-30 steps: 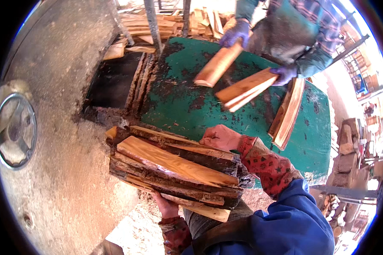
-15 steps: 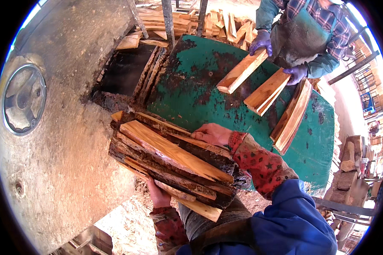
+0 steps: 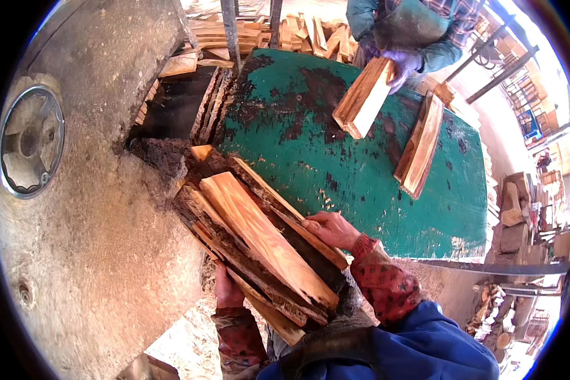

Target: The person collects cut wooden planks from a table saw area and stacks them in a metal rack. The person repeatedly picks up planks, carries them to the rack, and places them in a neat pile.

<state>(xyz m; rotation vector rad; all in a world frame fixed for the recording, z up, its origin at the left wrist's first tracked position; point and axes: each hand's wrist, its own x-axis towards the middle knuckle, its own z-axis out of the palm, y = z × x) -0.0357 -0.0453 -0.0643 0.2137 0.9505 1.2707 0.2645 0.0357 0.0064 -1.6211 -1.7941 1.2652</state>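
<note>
A bundle of rough, bark-edged wood slabs (image 3: pixel 266 237) lies slantwise in front of me. My left hand (image 3: pixel 228 286) is closed on its lower left side, fingers partly hidden under the slabs. On the opposite side my right hand (image 3: pixel 332 229) grips the edge of an outer slab, thumb on top. One broad, pale slab lies uppermost. The bundle's far end rests near the dark, worn corner of a machine; its near end reaches my lap. Beyond, a co-worker's gloved hands (image 3: pixel 402 66) hold wood pieces (image 3: pixel 365 98) together over the green table (image 3: pixel 285 139).
Another wood piece (image 3: pixel 421 145) lies on the green table's right part. A large tan machine panel (image 3: pixel 101 253) with a round handwheel (image 3: pixel 31 141) fills the left. Bark-edged strips (image 3: pixel 210 104) stand beside a dark opening. Cut wood is heaped (image 3: pixel 316 35) behind the table.
The bundle has turned, its near end swinging left and toward me, with both hands still on it. The co-worker has brought two separate wood pieces together.
</note>
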